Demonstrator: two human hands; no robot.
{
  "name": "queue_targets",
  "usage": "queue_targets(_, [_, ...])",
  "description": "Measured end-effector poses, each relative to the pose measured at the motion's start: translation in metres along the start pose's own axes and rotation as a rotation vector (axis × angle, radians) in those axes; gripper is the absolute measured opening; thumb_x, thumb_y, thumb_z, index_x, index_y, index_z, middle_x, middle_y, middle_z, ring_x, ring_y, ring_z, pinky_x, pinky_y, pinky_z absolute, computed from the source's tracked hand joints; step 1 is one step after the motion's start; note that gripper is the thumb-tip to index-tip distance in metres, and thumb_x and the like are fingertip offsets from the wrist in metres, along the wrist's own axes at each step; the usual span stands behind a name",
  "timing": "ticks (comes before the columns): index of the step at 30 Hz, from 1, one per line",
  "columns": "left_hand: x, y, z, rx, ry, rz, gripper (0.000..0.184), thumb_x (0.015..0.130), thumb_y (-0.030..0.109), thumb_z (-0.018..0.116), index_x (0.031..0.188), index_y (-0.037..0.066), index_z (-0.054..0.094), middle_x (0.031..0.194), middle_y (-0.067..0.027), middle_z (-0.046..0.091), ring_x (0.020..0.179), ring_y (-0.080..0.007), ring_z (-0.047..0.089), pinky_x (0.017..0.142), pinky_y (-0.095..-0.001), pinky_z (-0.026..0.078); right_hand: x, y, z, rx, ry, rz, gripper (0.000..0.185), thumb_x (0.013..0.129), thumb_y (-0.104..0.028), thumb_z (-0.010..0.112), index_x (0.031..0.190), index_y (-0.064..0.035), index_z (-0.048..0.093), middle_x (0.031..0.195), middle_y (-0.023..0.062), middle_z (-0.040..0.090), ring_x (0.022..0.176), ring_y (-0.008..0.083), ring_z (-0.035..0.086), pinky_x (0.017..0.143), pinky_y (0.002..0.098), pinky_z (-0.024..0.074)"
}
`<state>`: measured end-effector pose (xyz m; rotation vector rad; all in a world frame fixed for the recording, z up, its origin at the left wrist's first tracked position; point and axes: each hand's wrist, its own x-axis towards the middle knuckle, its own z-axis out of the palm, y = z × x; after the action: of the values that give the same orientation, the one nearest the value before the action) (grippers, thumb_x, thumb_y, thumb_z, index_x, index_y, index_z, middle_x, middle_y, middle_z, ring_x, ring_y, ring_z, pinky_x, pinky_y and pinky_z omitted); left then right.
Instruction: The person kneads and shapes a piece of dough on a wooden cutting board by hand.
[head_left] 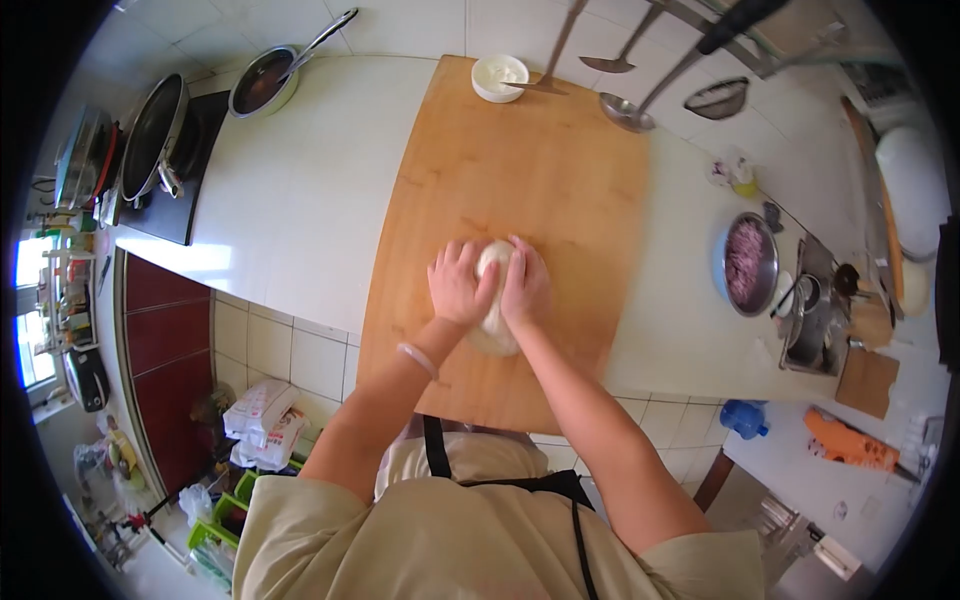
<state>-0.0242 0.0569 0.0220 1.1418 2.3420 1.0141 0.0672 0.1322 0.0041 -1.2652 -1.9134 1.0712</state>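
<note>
Dough (497, 332) rests on the wooden board (520, 160). Our left hand (462, 284) and right hand (526, 286) clamp its sides in our grip.

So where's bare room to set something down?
Bare: the tan wooden board between the small white bowl and pale dough; the glossy white counter between board and dark-filled pot. Crowded: beneath the left hand and right hand, and by the metal bowl of pinkish food.

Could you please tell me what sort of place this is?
Most likely a kitchen: a black frying pan on the stove at left, a steel sink at right, and pale dough under both hands on a large wooden board.
</note>
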Motion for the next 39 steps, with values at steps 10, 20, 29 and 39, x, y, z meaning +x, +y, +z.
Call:
queue_targets(10, [-0.061,-0.013,-0.011,-0.267,-0.087,-0.054,0.042,0.099,0.036,0.052,0.129,0.009,0.065,0.14,-0.0212,0.052,0.129,-0.0369,0.049,0.109,-0.0466,0.038,-0.08,-0.037,-0.049,-0.036,-0.124,-0.184,0.038,0.102,-0.034,0.051,0.13,-0.0112,0.063,0.128,0.0166,0.061,0.122,0.0354,0.054,0.103,0.046,0.0409])
queue_targets(20, [-0.18,-0.019,0.03,-0.258,0.381,0.28,0.043,0.096,0.036,0.044,0.123,0.009,0.063,0.141,-0.0259,0.048,0.133,-0.0506,0.042,0.111,-0.0629,0.033,-0.155,0.016,-0.087,-0.112,-0.161,-0.64,0.037,0.1,-0.038,0.048,0.125,-0.0173,0.066,0.138,0.0207,0.054,0.123,0.043,0.054,0.103,0.0572,0.0399])
queue_targets(29, [-0.071,0.0,0.026,-0.165,0.218,0.192,0.04,0.087,0.034,0.052,0.116,0.011,0.068,0.121,-0.0206,0.058,0.107,-0.0389,0.054,0.094,-0.05,0.041,-0.072,0.02,-0.061,0.001,-0.05,-0.452,0.04,0.097,-0.031,0.047,0.123,-0.0063,0.065,0.129,0.0251,0.059,0.112,0.0456,0.06,0.097,0.0518,0.048])
queue_targets(39, [0.004,0.035,0.021,-0.04,-0.037,-0.132,0.044,0.095,0.044,0.057,0.127,0.015,0.067,0.121,-0.0154,0.063,0.116,-0.0329,0.056,0.1,-0.045,0.042,-0.029,0.014,-0.049,0.139,0.029,0.026,0.036,0.1,-0.027,0.049,0.125,-0.0058,0.063,0.123,0.0169,0.065,0.114,0.0364,0.06,0.098,0.0445,0.0481])
